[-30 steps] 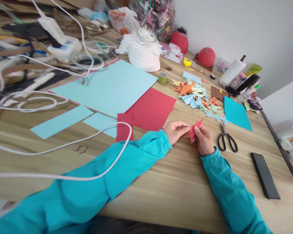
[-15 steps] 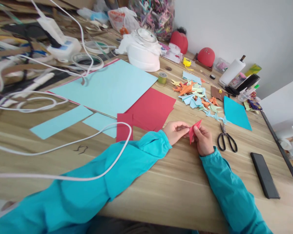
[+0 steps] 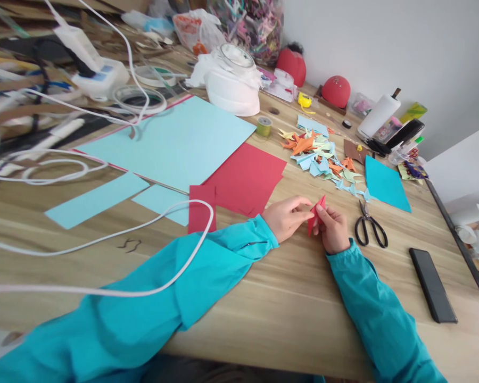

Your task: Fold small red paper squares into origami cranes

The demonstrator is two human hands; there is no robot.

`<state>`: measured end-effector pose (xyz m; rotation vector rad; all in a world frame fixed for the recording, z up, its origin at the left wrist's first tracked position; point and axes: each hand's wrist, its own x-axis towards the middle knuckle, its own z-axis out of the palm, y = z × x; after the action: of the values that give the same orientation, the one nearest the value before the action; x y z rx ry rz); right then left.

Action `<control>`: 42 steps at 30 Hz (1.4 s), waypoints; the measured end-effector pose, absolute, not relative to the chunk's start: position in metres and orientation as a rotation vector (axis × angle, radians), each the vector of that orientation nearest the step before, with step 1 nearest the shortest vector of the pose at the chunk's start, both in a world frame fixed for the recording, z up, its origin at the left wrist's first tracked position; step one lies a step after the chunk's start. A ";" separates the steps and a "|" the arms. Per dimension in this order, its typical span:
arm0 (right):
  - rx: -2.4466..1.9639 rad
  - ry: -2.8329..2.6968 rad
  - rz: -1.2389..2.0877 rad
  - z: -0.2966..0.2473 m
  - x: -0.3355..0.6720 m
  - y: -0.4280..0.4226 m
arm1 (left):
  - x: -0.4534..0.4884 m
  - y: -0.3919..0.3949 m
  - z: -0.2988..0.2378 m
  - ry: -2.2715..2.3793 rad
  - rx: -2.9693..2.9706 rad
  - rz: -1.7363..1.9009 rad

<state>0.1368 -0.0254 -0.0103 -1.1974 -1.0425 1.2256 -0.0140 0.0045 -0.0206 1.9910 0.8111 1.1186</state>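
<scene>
Your right hand (image 3: 333,227) pinches the folded red paper (image 3: 316,214), which points from near left to far right. Your left hand (image 3: 284,218) has bent fingers at its left side; I can't tell if they grip.

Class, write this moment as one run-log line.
right hand: pinching red folded paper | left hand: fingers at it | scissors: on table

At the right, a black phone (image 3: 432,285), flat on the wooden table (image 3: 287,314). Far back, a yellow tape measure (image 3: 304,100) near a round red cushion (image 3: 335,92) with little dots (image 3: 337,81) on top. Near the gray wall (image 3: 375,42), a see-through bag (image 3: 249,29) full of colorful bits. At the left, a white plug box (image 3: 106,80) and loopy white cord (image 3: 24,289).
</scene>
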 end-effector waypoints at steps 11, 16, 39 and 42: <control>-1.168 -1.107 1.206 -0.014 0.138 -0.026 | -0.015 -0.003 -0.018 0.782 2.087 1.200; -1.181 -1.123 1.227 -0.015 0.138 -0.025 | -0.017 0.003 -0.021 0.688 2.167 1.164; -1.135 -1.156 1.124 -0.016 0.119 -0.044 | -0.019 0.000 -0.012 0.955 1.299 1.112; -1.124 -1.183 1.143 -0.016 0.122 -0.045 | -0.019 -0.003 -0.009 0.945 1.299 1.089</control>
<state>0.1222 -0.0451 -0.0164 -1.1237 -1.1834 1.1426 -0.0194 -0.0030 -0.0088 1.2992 0.9451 1.0895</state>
